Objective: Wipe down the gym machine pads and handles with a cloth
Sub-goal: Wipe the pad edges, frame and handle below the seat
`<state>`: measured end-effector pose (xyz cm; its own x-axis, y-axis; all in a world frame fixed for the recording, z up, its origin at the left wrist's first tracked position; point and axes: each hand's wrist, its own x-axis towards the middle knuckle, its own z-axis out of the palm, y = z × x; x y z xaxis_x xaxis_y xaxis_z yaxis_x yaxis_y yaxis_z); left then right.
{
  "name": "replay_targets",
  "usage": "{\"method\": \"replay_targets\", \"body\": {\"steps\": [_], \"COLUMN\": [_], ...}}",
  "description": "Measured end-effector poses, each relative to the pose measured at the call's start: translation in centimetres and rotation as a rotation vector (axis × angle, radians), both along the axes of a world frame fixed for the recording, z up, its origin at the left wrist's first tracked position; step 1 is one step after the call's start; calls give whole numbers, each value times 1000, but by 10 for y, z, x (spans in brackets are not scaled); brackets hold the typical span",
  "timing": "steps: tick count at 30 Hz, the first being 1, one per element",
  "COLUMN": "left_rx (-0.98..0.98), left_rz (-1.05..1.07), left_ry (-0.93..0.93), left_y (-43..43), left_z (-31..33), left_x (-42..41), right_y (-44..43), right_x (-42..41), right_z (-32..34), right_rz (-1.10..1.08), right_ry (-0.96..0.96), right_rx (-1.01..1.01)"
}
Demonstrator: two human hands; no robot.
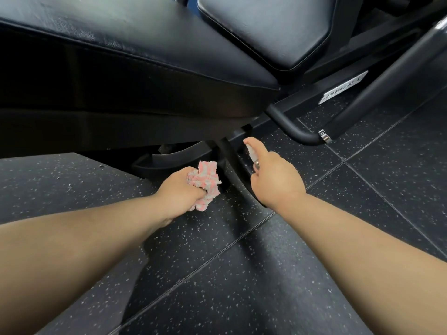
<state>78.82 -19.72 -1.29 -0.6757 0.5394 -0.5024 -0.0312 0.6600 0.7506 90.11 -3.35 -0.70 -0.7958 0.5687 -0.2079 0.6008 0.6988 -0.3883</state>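
Plainly, the left hand (180, 192) is balled into a fist around the cloth (205, 181), a pink-and-grey fluffy rag. Its folds bulge out above and below the curled fingers. The right hand (275, 180) is wrapped round a small spray bottle (251, 154), of which only a pale sliver and a bit of metal collar show past the knuckles. Its forefinger (251, 142) is stretched forward along the bottle's top while the other fingers curl underneath.

Both hands hang low over a floor (242, 274) of black rubber tiles flecked with white, with seams running on the diagonal. Between the hands a black post (229, 165) of the machine slants down to the floor. The cloth sits just beside that post on its left, though contact cannot be made out.

Above the hands a long pad (121, 39) of worn black vinyl spans the upper left, its underside in deep shadow. A second pad (278, 27) lies beyond it at the top. The cloth is well below both pads and touches neither.

At the right, the black frame (387, 81) carries a white label (343, 88) whose print is too blurred to read. A curved tube (290, 126) ends at a chrome clamp (324, 136).
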Motion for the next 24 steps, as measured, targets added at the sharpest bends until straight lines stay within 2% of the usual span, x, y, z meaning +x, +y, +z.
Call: {"method": "replay_targets", "body": {"steps": [8, 12, 17, 24], "left_rx": [-14, -24, -24, -31], "left_rz": [-19, -25, -5, -20], "left_ry": [25, 30, 21, 28], "left_y": [-1, -3, -2, 4], "left_z": [1, -4, -8, -10], "left_x": [-2, -4, -9, -4], "right_y": [1, 2, 2, 1], "right_x": [-10, -8, 15, 42], "right_z": [1, -5, -12, -16], "right_rz": [-46, -33, 26, 88], "right_ry": [17, -39, -82, -127], "right_rx": [92, 123, 3, -4]}}
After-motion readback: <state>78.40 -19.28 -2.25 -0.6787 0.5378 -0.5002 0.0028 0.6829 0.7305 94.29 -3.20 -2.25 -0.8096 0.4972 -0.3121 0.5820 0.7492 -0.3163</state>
